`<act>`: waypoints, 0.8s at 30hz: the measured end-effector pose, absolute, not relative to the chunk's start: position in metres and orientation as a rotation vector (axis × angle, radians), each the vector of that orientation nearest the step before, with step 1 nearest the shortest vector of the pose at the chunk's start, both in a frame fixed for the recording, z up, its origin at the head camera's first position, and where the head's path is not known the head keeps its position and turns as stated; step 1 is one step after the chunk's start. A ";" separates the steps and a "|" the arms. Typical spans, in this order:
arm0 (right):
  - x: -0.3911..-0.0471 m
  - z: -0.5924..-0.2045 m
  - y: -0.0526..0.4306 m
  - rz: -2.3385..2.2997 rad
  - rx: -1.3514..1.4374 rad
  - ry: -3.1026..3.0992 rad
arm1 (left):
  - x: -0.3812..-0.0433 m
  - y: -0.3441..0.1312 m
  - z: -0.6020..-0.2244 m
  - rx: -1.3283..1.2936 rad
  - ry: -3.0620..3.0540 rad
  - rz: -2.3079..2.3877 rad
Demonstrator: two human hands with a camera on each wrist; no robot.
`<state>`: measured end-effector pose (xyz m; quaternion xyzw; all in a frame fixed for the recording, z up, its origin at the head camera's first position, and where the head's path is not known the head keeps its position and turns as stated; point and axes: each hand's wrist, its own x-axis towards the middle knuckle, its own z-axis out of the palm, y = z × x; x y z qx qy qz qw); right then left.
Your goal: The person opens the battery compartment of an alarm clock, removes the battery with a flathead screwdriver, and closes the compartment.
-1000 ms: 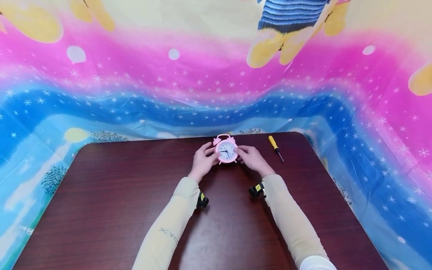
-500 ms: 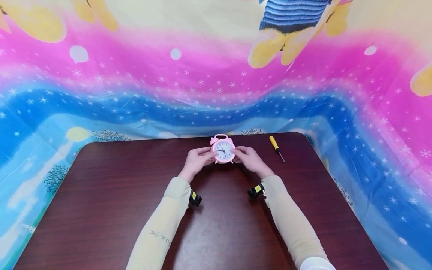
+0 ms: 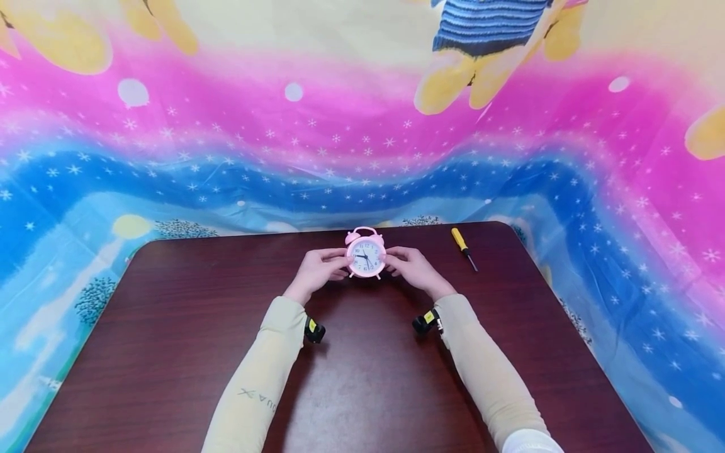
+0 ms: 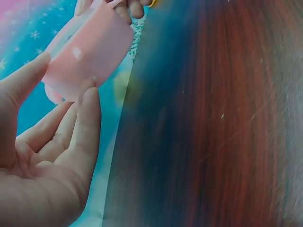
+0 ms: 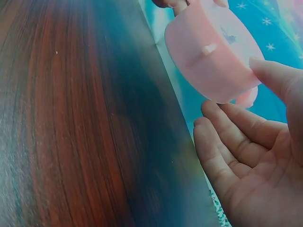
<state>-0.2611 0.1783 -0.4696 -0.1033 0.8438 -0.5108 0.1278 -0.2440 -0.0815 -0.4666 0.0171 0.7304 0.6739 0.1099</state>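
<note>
Between both hands near the table's far edge is a pink twin-bell alarm clock [image 3: 365, 258], upright, its white dial facing the head camera. My left hand [image 3: 317, 270] pinches its left side, thumb at the front rim and fingers behind. On the other side my right hand [image 3: 418, 270] pinches it likewise, thumb on the rim of the dial. In the left wrist view the pink casing [image 4: 92, 52] sits between thumb and fingertips. The right wrist view shows the casing [image 5: 208, 56] with a small peg on its side, and the fingertips right at its back edge.
A screwdriver [image 3: 463, 247] with a yellow handle lies on the dark brown table [image 3: 198, 340], right of the clock. A colourful printed cloth [image 3: 283, 157] hangs behind and around the table. Small black cameras [image 3: 314, 329] sit at both wrists.
The clock has moved a little to the left and slightly toward the person, with both hands on it. The left forearm has shifted left; the screwdriver stays in place.
</note>
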 end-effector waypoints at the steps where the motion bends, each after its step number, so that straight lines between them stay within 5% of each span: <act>1: -0.261 -0.470 0.177 -1.486 -0.297 2.451 | -0.244 -0.083 -0.466 0.060 2.147 1.977; 24: -0.261 -0.477 0.136 -1.598 -0.234 2.309 | -0.240 -0.123 -0.469 0.001 2.013 2.056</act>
